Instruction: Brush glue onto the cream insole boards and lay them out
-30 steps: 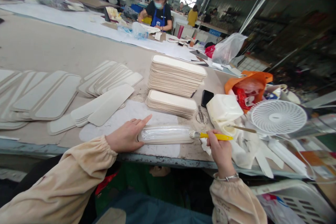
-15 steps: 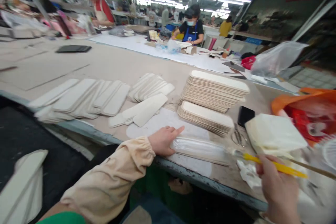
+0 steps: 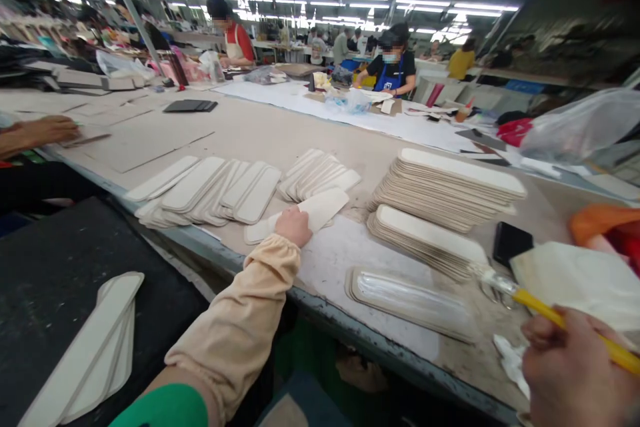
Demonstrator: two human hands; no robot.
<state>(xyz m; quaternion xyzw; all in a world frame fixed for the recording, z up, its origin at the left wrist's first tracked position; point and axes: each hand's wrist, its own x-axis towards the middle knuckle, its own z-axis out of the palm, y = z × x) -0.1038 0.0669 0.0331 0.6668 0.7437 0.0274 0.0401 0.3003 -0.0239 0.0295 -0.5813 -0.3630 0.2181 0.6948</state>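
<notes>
Lying under the curled left fingers, their grip unclear, are pale strips; right fingers clench a yellow brush.

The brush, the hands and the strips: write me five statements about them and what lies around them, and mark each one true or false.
1. The right hand holds the yellow brush. True.
2. The left hand presses on the glossy strip. False: the left hand is at the loose strips, left of the glossy strip.
3. The tall stack lies farther from the person than the short stack. True.
4. The phone sits on top of the tall stack. False: the phone lies on the table, to the right of the short stack.
5. The strips on the black surface overlap one another. True.
</notes>
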